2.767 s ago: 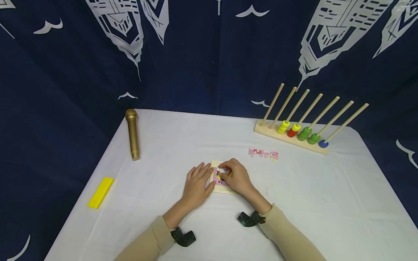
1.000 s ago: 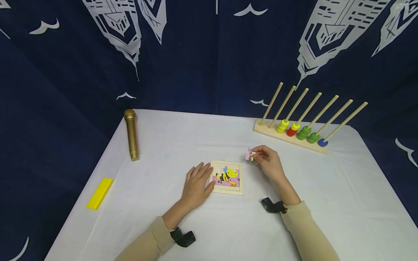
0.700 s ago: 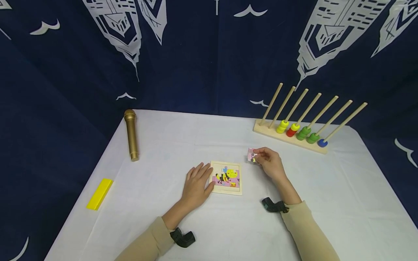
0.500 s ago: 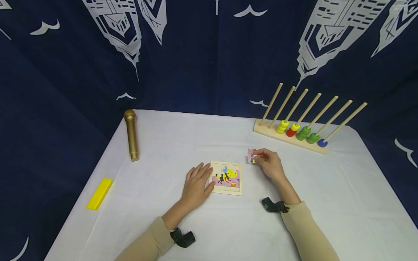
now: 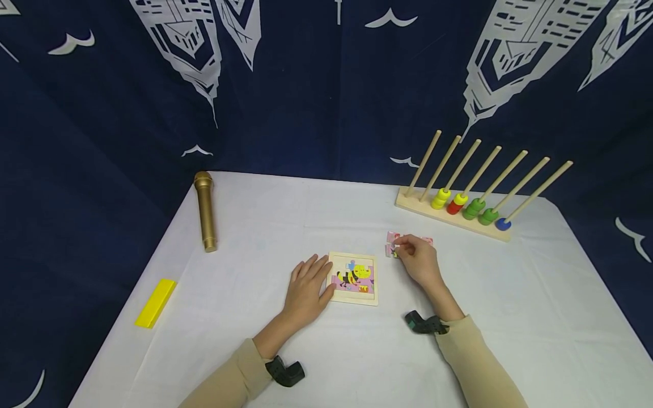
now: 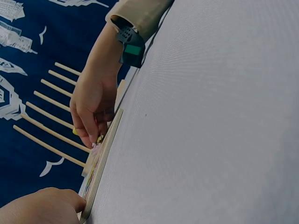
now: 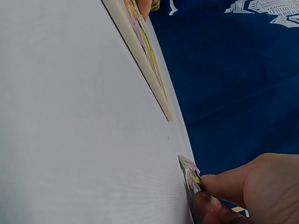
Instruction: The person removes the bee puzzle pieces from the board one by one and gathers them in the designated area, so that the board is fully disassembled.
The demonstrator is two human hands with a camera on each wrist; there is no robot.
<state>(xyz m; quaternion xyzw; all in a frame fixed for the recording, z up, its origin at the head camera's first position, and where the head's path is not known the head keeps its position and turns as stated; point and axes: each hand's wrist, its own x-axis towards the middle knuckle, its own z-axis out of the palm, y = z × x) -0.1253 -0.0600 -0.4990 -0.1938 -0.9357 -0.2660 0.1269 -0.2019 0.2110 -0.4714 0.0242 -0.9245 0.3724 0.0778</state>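
A square wooden jigsaw puzzle tray [image 5: 355,301] with a bee picture lies flat on the white table. My left hand [image 5: 308,290] rests at its left side, fingers spread and fairly straight, fingertips on the frame. To the right of the tray, my right hand [image 5: 420,262] pinches a small pink and yellow puzzle piece [image 7: 195,178] between thumb and fingers, low over the table. Other pink puzzle pieces [image 5: 427,241] lie behind that hand, partly hidden by it. The tray's picture has a pale gap along its top.
At the back right stands a wooden bead rack [image 5: 454,220] with tall pegs and coloured beads. A gold microphone [image 5: 206,212] lies at the back left, and a yellow block [image 5: 156,303] nearer the left edge. A dark blue printed curtain [image 5: 306,102] hangs behind the table.
The right hand has gone from the tray to the loose pieces on the right, then shifted slightly nearer, uncovering pink pieces behind it. The left hand has stayed on the tray.
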